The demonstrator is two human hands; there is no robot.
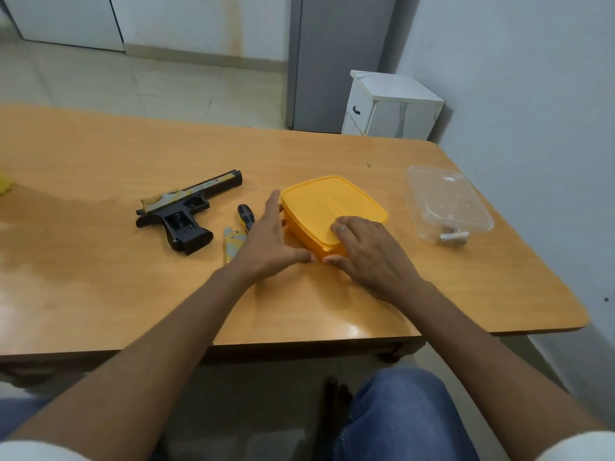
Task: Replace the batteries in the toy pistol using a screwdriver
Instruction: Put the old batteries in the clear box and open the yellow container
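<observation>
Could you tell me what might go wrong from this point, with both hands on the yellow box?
The screwdriver and the loose cover lie right under the left hand, so a sweep could knock them away. The right hand presses on the yellow box; prying the lid could make it slide toward the toy pistol.

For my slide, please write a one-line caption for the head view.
Both hands rest on a closed yellow box; toy pistol lies left.

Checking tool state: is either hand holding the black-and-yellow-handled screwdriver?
No: the black-and-yellow-handled screwdriver lies on the table while the left hand and right hand rest on the yellow lidded plastic box.
</observation>
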